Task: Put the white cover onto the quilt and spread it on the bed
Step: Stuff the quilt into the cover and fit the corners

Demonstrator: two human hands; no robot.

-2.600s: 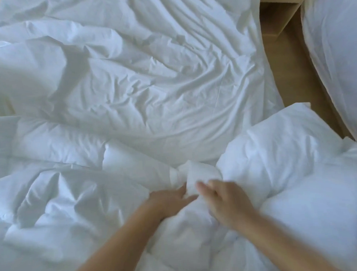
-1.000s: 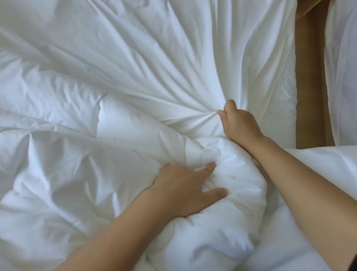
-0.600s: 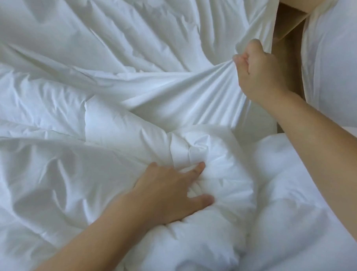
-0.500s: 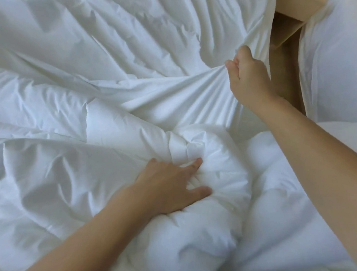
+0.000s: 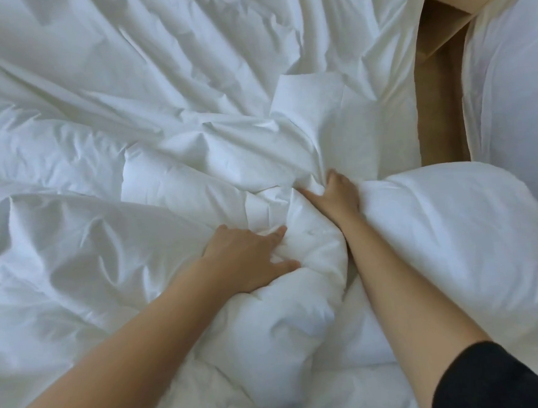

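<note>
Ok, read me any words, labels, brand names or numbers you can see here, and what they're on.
None can be read: the white cover, the quilt and the wooden surface at the right show no text, tag, number or sign.

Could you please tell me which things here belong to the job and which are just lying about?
Job: thin creased white fabric cover; puffy white padded quilt; left hand, pressing the quilt; right hand, gripping the cover.
Lying about: plump white pillow at far right; brown wooden surface.
</note>
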